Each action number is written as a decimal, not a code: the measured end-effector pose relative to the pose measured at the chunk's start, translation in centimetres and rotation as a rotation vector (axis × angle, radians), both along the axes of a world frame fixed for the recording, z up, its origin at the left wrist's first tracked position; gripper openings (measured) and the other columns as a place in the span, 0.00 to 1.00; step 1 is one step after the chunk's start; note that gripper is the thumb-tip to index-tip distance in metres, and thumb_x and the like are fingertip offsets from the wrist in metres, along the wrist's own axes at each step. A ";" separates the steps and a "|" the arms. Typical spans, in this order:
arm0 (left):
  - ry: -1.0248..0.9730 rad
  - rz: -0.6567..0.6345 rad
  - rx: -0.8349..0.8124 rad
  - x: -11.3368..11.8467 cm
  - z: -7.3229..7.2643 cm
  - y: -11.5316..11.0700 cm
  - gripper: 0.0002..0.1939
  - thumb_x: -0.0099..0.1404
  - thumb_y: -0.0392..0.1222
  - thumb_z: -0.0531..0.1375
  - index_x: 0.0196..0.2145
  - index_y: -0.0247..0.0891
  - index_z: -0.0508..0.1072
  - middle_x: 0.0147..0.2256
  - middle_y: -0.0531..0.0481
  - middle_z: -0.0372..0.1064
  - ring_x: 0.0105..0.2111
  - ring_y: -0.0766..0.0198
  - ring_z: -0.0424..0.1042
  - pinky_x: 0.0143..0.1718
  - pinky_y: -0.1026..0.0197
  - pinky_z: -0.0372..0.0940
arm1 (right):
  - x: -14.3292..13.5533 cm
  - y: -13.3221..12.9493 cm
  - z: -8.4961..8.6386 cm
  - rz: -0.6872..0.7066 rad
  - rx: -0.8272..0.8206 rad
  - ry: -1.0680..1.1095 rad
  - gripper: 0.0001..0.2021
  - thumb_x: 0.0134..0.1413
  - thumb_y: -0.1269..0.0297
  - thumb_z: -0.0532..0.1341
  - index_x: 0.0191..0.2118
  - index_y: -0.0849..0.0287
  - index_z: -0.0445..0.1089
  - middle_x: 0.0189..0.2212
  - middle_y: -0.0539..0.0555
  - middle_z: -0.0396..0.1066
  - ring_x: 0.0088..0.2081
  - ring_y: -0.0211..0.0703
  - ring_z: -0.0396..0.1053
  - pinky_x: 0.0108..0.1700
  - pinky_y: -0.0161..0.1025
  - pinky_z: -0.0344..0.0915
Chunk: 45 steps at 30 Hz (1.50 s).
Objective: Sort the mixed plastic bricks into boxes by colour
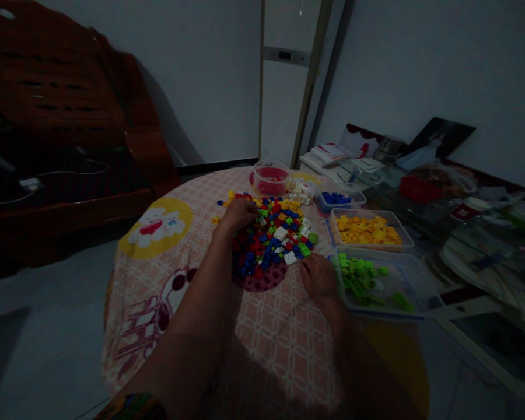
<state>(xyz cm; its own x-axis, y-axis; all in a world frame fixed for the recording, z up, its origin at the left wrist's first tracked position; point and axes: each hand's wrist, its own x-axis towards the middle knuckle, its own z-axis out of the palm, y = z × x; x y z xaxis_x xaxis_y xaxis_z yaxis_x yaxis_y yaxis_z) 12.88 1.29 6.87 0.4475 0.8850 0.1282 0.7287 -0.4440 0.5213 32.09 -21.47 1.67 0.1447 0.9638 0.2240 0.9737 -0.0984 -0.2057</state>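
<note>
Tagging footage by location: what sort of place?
Probably a home living room: carved wooden bench, round table with cartoon-print cloth, toy bricks sorted into plastic tubs.

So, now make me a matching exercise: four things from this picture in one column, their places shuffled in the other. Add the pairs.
1. left hand
2. round tub
3. right hand
4. yellow-brick box

A. between the blue-brick box and the green-brick box
B. between the mixed pile and the green-brick box
C. at the mixed pile's left side
D. beyond the mixed pile, toward the far side of the table

Pairs: 1-C, 2-D, 3-B, 4-A
</note>
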 end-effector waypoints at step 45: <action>-0.724 -0.512 -0.489 14.6 -1.5 -5.6 0.10 0.55 0.36 0.62 0.35 0.31 0.77 0.23 0.52 0.71 0.23 0.68 0.69 0.28 0.66 0.65 | -0.2 0.1 0.4 -0.016 -0.016 -0.014 0.10 0.62 0.69 0.56 0.38 0.59 0.76 0.38 0.58 0.74 0.43 0.47 0.68 0.46 0.39 0.58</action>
